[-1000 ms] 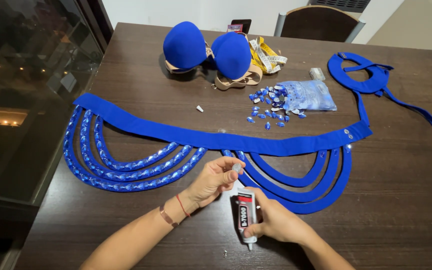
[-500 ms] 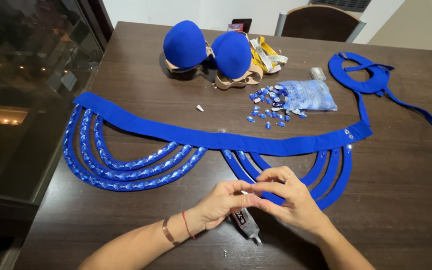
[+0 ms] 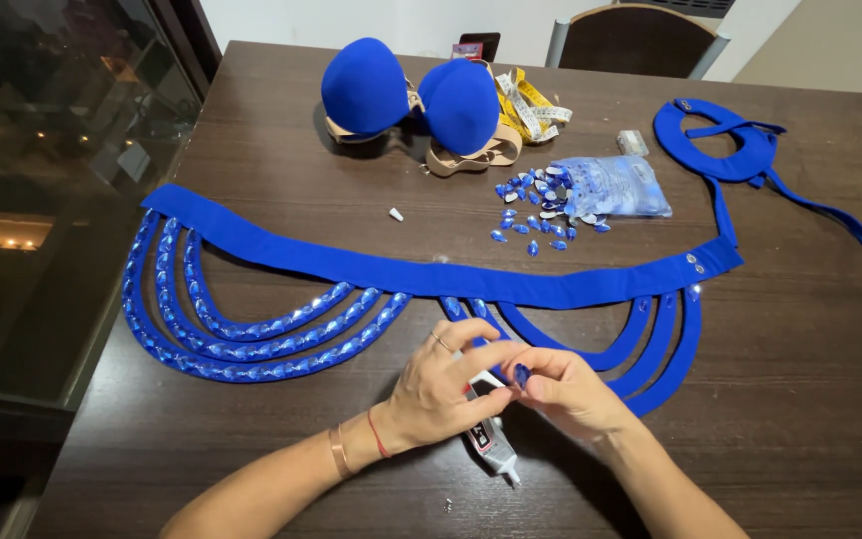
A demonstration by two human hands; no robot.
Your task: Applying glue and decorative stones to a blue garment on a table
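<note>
Your hands meet over the blue fabric belt at the table's near edge.

Your left hand [image 3: 441, 384] and right hand [image 3: 566, 389] pinch a small blue gem [image 3: 521, 375] between closed fingertips, right over the belt's [image 3: 431, 274] loops at 6 o'clock. A glue tube [image 3: 489, 444] lies on the table [image 3: 800, 399] under your left fingers. At 1 o'clock, a clear plastic bag [image 3: 616, 186] holds blue gems, with loose gems [image 3: 536, 215] spilled beside its mouth. Blue bra cups [image 3: 411, 92] sit at 12 o'clock.

Left hand [image 3: 441, 384], right hand [image 3: 566, 389], fingers pinched together.
</note>
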